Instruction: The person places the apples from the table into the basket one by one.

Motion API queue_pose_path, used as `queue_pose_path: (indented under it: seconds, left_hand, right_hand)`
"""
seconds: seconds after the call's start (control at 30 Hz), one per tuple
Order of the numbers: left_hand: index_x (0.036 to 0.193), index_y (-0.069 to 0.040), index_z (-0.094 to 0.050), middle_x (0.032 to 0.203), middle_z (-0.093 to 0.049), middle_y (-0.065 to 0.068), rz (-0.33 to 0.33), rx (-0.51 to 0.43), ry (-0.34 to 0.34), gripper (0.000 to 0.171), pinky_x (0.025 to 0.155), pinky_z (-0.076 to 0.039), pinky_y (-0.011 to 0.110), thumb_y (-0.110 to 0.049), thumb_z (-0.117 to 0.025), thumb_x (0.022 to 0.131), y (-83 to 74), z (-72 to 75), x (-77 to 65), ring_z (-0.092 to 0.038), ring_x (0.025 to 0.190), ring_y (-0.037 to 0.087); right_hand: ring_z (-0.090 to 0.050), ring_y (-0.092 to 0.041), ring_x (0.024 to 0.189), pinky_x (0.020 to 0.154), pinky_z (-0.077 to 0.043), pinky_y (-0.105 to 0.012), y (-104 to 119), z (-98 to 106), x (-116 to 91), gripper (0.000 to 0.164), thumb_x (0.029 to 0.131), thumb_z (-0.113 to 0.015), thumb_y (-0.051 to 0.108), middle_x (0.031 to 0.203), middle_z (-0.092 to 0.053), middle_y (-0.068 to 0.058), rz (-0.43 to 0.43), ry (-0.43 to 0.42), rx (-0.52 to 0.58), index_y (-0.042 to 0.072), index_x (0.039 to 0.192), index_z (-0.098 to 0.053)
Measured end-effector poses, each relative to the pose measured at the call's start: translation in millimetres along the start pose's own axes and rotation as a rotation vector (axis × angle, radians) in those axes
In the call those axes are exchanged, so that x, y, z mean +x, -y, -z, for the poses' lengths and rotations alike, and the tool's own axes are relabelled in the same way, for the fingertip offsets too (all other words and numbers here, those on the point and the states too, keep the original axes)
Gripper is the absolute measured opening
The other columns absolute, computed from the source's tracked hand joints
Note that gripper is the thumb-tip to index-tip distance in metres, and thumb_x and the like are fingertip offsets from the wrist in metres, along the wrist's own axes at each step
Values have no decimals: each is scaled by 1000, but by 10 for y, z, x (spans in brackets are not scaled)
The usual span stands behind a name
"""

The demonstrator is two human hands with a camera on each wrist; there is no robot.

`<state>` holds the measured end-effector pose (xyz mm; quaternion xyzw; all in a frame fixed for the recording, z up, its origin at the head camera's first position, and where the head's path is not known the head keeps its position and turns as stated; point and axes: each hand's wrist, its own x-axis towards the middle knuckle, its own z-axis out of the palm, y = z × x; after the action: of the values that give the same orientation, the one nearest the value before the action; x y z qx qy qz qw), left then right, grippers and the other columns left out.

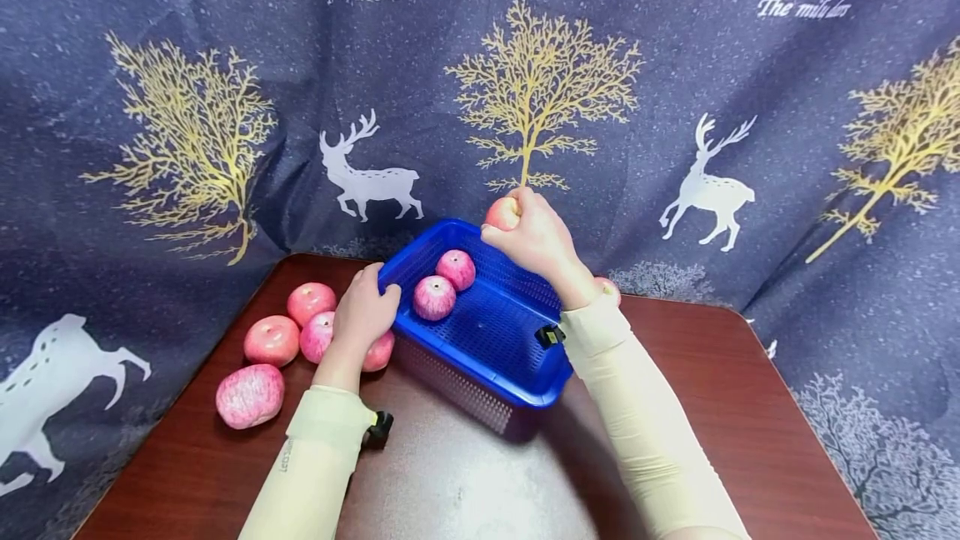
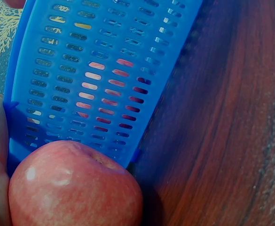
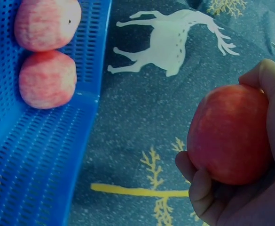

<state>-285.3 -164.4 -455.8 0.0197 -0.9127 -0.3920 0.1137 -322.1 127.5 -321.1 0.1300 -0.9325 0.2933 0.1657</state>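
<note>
My right hand (image 1: 536,236) grips a red apple (image 3: 231,134) above the far rim of a blue plastic basket (image 1: 480,377). Its thumb and fingers wrap round the fruit in the right wrist view. The basket, with slotted walls, sits at an angle on the table. Inside, at its left end, two streaked pink-red apples (image 1: 435,298) lie side by side. At that same end my left hand (image 1: 363,311) holds the basket's rim, thumb toward the inside. Just below this hand, an apple (image 2: 76,188) lies close against the basket's outer wall.
Several more apples (image 1: 272,341) are grouped on the brown table (image 1: 697,407) left of the basket. Another apple (image 1: 609,290) shows partly behind the right forearm. A dark curtain (image 1: 465,90) with deer and trees hangs behind the table.
</note>
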Motion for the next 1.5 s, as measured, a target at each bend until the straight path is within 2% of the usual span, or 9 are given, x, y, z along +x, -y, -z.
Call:
queue_pose_path:
  seconds: [0.17,0.83,1.1,1.27,1.5]
  left_hand:
    - [161,-4,-51,154,-58,22,-4,4,2,60,117,-44,65,-34,-53,109,0,2,4,-60,137,47]
    - [159,-3,-53,150,-60,23,-16,10,-19,59,116,-45,65,-34,-53,108,49,-41,32,-61,134,47]
    - [159,-3,-52,151,-60,23,-12,10,-19,59,116,-45,65,-33,-54,108,44,-24,30,-61,135,47]
    - [160,-3,-51,153,-59,23,-4,12,-3,60,117,-45,65,-33,-52,108,46,-22,27,-60,137,47]
    - [161,-4,-51,152,-59,22,-4,4,0,60,117,-45,66,-33,-52,109,49,-19,28,-60,137,47]
  right_hand:
    - [-66,-31,103,89,-54,-52,-15,-123,-10,69,84,-81,50,121,-67,-10,-19,18,-9,12,139,-63]
    - [-67,-29,99,85,-56,-48,-272,-614,-5,62,86,-76,53,111,-68,-8,-6,70,-22,10,130,-65]
    - [-65,-30,98,84,-54,-48,-321,-704,-25,59,86,-75,51,111,-64,-10,-14,100,-17,12,129,-62]
    - [-64,-29,96,81,-54,-46,-326,-752,-45,63,86,-75,49,114,-62,-10,-17,151,-44,12,134,-58]
    - [-64,-29,92,79,-54,-46,-326,-791,-62,62,85,-77,47,114,-61,-10,-14,167,-71,12,133,-59]
